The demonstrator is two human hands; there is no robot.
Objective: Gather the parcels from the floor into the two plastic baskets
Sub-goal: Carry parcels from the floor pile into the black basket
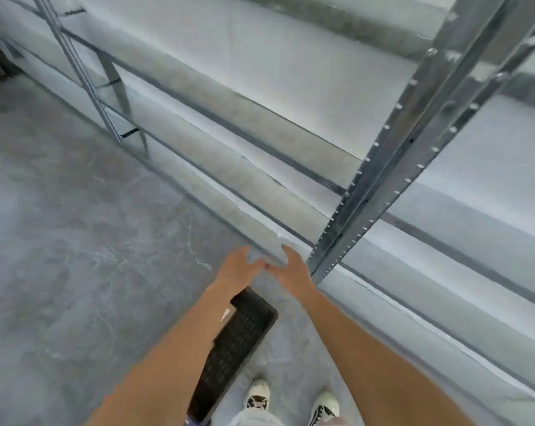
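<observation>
My shoes (258, 396) stand on the grey floor (76, 226). Beside them, under my left forearm, sits a black plastic basket (238, 342) with a parcel (228, 314) peeking out. Further out, my left hand (237, 269) and right hand (292, 272) hover empty, fingers relaxed, thumbs almost touching, before the metal shelving (383, 167).

1. Metal rack (383, 179), grey, runs along right side; pale shelf boards, perforated upright in front.
2. Grey floor (76, 241), marbled with pale veins.
3. Two white-and-black shoes (258, 395) at bottom edge.
</observation>
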